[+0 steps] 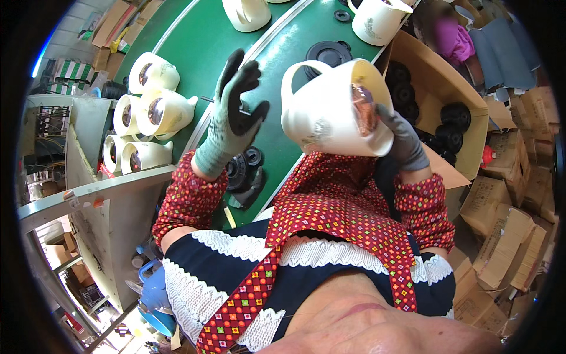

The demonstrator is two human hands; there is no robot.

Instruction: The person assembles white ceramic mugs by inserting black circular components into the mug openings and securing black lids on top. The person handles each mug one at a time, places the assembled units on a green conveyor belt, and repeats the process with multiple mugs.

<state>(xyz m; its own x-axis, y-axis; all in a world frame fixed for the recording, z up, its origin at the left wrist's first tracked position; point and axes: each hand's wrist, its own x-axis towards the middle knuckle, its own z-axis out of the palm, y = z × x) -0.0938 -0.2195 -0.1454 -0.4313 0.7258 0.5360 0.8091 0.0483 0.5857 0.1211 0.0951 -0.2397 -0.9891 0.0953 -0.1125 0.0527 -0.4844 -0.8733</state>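
Note:
My right hand (404,139), in a grey glove, grips the rim of a cream plastic jug body (327,110). The jug is tilted on its side with its mouth to the right, and a shiny copper-coloured part shows inside. Raised to the left of it, my left hand (236,99) wears a green and black glove, its fingers apart and touching no jug. A black round plastic part (329,55) lies on the green work surface behind the held jug. Below my left hand lie more black round parts (241,170) and a dark glove (252,190).
Several cream jugs (163,113) lie grouped on the left of the green surface (201,44). Another jug (378,22) stands at its far right edge. An open cardboard box (471,128) of black parts is at the right, near stacked cartons (504,155). A metal frame (128,181) borders the left.

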